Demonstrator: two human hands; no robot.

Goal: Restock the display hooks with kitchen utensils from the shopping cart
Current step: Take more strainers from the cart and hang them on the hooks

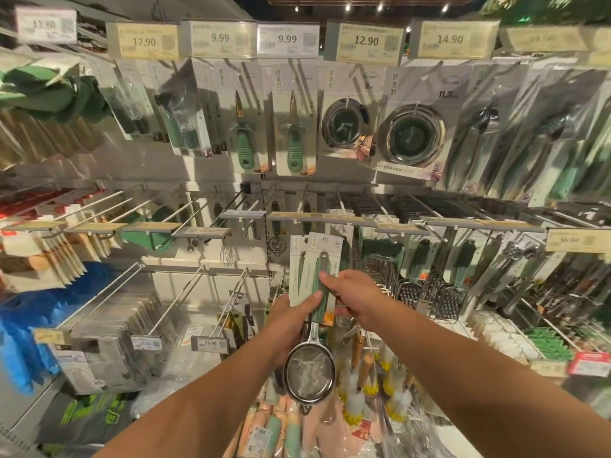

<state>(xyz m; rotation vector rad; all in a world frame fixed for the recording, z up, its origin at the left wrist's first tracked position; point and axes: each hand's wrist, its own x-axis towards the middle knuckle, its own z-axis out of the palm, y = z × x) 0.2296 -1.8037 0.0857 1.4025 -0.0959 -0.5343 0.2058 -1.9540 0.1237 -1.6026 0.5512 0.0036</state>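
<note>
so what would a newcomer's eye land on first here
Most likely the two hands at centre: the left hand and right hand both grip a carded mesh strainer with a green handle, its round sieve hanging below the fingers. Next come the yellow price tags along the top, above hanging green-handled tools and two steel sink strainers. Several bare hooks jut out at lower left.

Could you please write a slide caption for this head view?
Both hands hold carded mesh strainers below partly empty display hooks.
</note>
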